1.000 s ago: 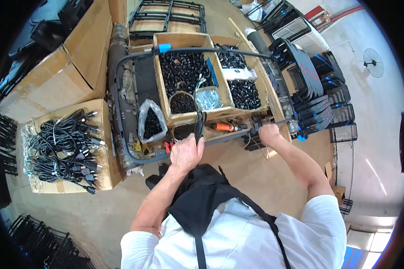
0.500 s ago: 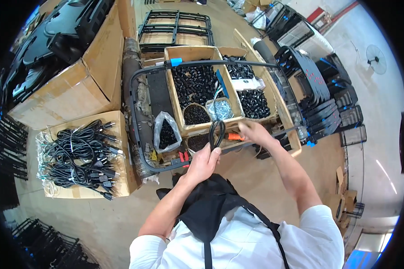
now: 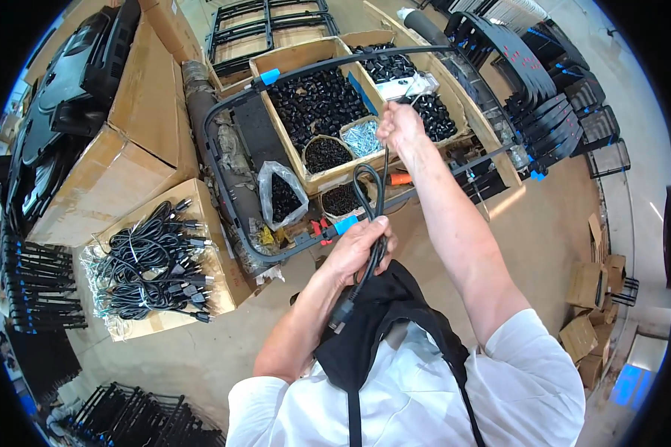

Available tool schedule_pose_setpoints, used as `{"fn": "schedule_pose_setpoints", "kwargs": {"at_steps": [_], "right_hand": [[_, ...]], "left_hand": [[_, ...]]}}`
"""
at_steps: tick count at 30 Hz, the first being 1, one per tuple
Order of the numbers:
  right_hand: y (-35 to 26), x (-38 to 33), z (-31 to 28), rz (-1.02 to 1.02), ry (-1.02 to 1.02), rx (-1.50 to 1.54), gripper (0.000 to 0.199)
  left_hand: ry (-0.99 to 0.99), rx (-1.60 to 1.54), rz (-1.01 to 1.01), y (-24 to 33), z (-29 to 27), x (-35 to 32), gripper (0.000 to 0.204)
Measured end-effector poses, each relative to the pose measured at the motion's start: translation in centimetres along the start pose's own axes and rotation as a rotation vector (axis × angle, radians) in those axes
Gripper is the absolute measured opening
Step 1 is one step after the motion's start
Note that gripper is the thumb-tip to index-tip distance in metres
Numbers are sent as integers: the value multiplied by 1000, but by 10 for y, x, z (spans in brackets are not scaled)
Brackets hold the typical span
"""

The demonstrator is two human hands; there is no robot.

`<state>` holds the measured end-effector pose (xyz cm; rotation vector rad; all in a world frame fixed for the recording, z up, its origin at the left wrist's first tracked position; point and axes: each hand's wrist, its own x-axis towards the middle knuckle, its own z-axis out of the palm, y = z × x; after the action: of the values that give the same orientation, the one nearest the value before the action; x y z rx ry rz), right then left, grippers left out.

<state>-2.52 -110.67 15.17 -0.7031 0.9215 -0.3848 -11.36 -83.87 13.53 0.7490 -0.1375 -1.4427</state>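
My left hand (image 3: 364, 246) is wrapped round a looped black power cord (image 3: 359, 185), held low in front of my apron. One plug end (image 3: 341, 316) hangs below that hand. My right hand (image 3: 400, 125) is closed in a fist over the parts box, farther out, and a dark strand of the cord runs up to it from the loops. A thin pale strip sticks out beyond the fist; what it is I cannot make out. Under the hands lies a dark rounded frame (image 3: 282, 252) with blue tape on it, across the wooden parts box (image 3: 298, 56).
Black caps (image 3: 313, 100), small dark fasteners (image 3: 326, 155) and silver screws (image 3: 364, 139) fill sections of the box. Beside it are a plastic bag of black parts (image 3: 282, 195) and an orange-handled tool (image 3: 399, 179). Bundled cords (image 3: 156, 257) lie on a carton at left.
My right hand has moved up and away, drawing a strand of cord out from the loops. My left hand has come lower and a plug end now shows beneath it. The view has shifted.
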Motion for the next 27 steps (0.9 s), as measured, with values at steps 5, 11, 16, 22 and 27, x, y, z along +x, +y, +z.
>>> {"fn": "schedule_pose_setpoints", "kwargs": {"at_steps": [5, 11, 16, 22, 27], "right_hand": [[-49, 27, -6, -124, 35, 15, 21], [-55, -47, 8, -253, -305, -369, 39], [-53, -151, -30, -108, -660, -459, 33], [-22, -218, -104, 277, -957, -459, 35], [-5, -238, -141, 392, -1097, -590, 39]], "left_hand": [[98, 427, 16, 1, 40, -21, 35], [442, 1207, 127, -54, 9, -29, 41], [544, 1564, 250, -28, 33, -67, 64], [1131, 1642, 1146, 47, 97, -99, 44], [739, 687, 677, 1, 89, -85, 46]]}}
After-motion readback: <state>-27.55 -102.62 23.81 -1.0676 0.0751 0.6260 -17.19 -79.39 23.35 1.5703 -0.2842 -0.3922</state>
